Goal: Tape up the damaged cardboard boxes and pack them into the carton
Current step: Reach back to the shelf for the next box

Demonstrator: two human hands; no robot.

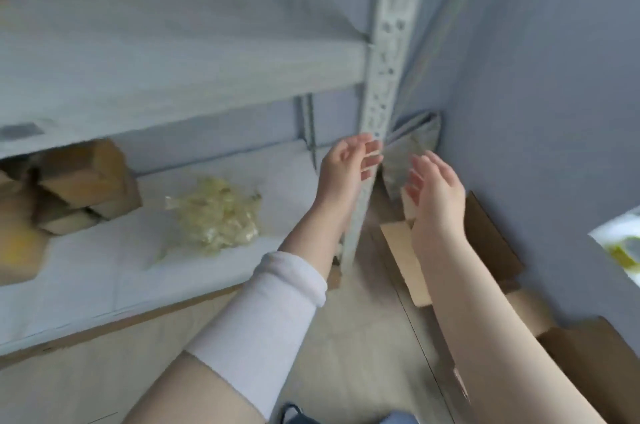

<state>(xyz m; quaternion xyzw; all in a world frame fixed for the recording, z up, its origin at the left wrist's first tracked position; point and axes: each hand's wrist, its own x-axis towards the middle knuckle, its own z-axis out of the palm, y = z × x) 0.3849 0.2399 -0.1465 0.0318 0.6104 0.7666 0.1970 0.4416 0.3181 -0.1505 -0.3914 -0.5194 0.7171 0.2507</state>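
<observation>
Both my hands are raised in front of the shelf's upright post. My left hand (349,164) has relaxed fingers and holds nothing. My right hand (434,191) is also spread, palm turned left, with nothing in it. Below the right arm an open brown carton (491,236) stands on the floor against the wall, its flaps (403,261) folded outward. Several small brown cardboard boxes (79,184) are piled on the lower shelf at the left. The picture is blurred by motion.
A grey metal shelf unit (173,53) fills the left, with its perforated post (384,53) right behind my hands. A crumpled wad of clear tape or plastic (214,212) lies on the lower shelf. Grey folded sheets (412,150) lean in the corner. More cardboard (595,364) lies at bottom right.
</observation>
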